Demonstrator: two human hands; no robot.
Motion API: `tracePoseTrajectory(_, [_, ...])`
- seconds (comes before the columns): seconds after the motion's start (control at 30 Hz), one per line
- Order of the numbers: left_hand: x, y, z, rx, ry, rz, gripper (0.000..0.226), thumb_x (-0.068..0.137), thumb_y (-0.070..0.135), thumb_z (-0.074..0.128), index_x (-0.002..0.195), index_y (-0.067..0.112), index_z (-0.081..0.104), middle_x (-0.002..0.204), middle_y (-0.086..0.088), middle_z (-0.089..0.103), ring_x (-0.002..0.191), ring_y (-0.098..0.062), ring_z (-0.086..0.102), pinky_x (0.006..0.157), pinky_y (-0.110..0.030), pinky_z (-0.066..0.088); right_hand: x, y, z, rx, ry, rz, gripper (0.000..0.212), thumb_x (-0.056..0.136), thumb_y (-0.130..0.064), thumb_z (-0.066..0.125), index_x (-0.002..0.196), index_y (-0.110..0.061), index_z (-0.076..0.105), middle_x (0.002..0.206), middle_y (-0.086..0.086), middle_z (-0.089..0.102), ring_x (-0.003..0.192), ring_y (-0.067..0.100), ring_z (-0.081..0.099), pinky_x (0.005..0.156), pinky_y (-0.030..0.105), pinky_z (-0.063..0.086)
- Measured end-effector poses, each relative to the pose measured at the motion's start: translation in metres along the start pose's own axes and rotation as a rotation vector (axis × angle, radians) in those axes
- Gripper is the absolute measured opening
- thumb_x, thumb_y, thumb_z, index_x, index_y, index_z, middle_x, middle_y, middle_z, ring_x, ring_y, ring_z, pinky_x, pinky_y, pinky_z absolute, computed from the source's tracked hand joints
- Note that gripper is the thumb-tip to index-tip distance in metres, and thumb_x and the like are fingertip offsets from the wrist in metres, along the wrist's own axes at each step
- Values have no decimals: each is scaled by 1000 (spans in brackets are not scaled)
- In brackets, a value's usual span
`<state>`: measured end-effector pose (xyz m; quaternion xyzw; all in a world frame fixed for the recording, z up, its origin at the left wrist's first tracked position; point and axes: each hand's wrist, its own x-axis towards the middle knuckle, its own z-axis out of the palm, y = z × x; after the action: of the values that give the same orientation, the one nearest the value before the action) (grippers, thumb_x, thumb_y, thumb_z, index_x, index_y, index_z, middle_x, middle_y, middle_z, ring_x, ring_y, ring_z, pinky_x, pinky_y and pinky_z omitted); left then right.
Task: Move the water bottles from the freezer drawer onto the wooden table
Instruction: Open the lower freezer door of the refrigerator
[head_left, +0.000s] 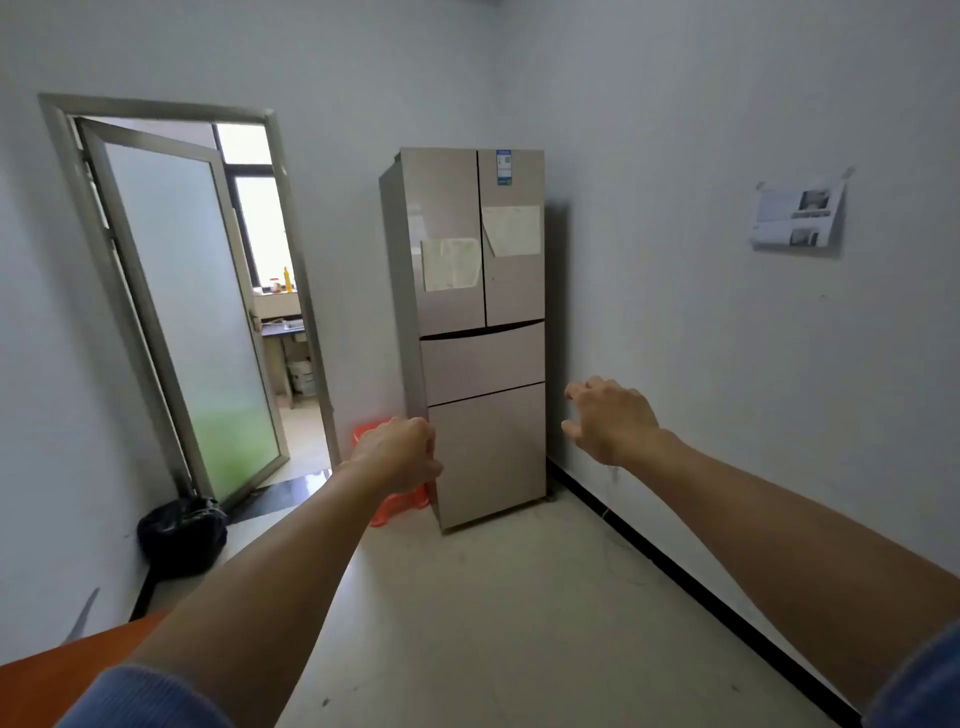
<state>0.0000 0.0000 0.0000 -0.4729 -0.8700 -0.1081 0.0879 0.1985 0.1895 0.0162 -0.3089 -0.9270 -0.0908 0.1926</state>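
Observation:
A tall beige fridge (467, 291) stands in the far corner with its two upper doors and both lower drawers (488, 457) closed. No water bottle shows. Both my arms reach forward toward it from a distance. My left hand (397, 454) hangs in front of the fridge's lower left edge, fingers loosely curled, holding nothing. My right hand (610, 418) floats to the right of the drawers with fingers spread, also holding nothing. A corner of the orange-brown wooden table (57, 675) shows at the bottom left.
An open glass door (192, 322) on the left leads to another room. A black rubbish bag (182, 535) sits by the doorway, and an orange plastic stool (392, 504) stands left of the fridge. A paper (797, 215) is taped to the right wall. Pale floor (519, 597) stretches ahead.

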Motion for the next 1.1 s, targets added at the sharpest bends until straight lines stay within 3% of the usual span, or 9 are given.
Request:
tracePoseTrajectory(0.27, [83, -22, 48, 16, -30, -23, 18, 79, 40, 70, 87, 24, 65, 74, 8, 55, 67, -12, 55, 62, -30, 52, 72, 19, 64, 20, -81, 9, 43, 92, -40, 51, 128, -18, 48, 122, 9, 55, 107, 27, 55, 88, 40, 47])
tracePoseTrajectory(0.4, [145, -27, 65, 8, -6, -32, 17, 81, 41, 69, 80, 26, 61, 70, 13, 50, 63, -7, 52, 51, -24, 38, 133, 41, 93, 32, -87, 0, 42, 92, -40, 52, 127, -18, 48, 122, 9, 55, 108, 27, 54, 89, 41, 47])
tracePoseTrajectory(0.67, [254, -34, 99, -64, -19, -63, 17, 84, 39, 66, 84, 23, 62, 76, 8, 57, 67, -6, 55, 53, -20, 36, 247, 81, 150, 72, -114, -9, 43, 92, -41, 54, 128, -18, 47, 121, 8, 55, 105, 26, 55, 85, 40, 49])
tracePoseTrajectory(0.83, [321, -57, 123, -116, -40, -83, 16, 85, 37, 66, 78, 26, 58, 72, 12, 55, 65, -4, 56, 54, -17, 38, 315, 87, 195, 77, -117, -39, 40, 91, -42, 53, 124, -19, 48, 118, 6, 56, 101, 24, 56, 82, 38, 48])
tracePoseTrajectory(0.97, [382, -86, 150, -96, -47, -95, 19, 84, 42, 66, 87, 23, 63, 80, 9, 59, 69, -7, 56, 56, -20, 38, 372, 87, 238, 68, -131, -43, 43, 92, -42, 52, 127, -19, 47, 122, 7, 54, 105, 26, 55, 83, 39, 47])
tracePoseTrajectory(1.1, [457, -119, 175, -115, -72, -117, 17, 84, 39, 66, 85, 24, 61, 79, 6, 60, 68, -10, 58, 58, -24, 47, 442, 84, 277, 64, -140, -20, 42, 93, -42, 50, 126, -18, 47, 121, 7, 53, 106, 27, 54, 86, 41, 48])
